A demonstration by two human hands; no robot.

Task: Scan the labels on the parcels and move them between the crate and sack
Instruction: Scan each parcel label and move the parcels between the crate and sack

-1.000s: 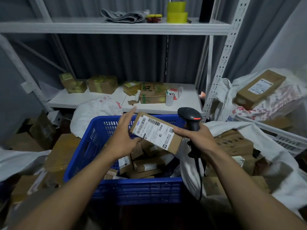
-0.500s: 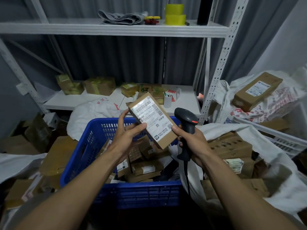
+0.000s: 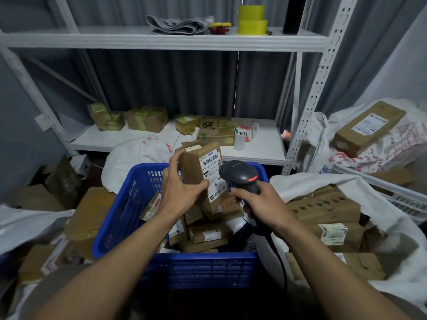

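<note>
In the middle, the left hand (image 3: 182, 192) holds a brown parcel (image 3: 203, 174) above the blue crate (image 3: 129, 209); the right hand (image 3: 261, 204) grips the black scanner (image 3: 240, 175).

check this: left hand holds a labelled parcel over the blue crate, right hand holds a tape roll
Wrong on the right hand: the head view shows it gripping a black barcode scanner, not a tape roll. The rest stands.

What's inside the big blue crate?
Brown cardboard parcels with white labels, piled up in the blue crate. The left hand and its held parcel cover some; the crate's bottom is hidden.
</note>
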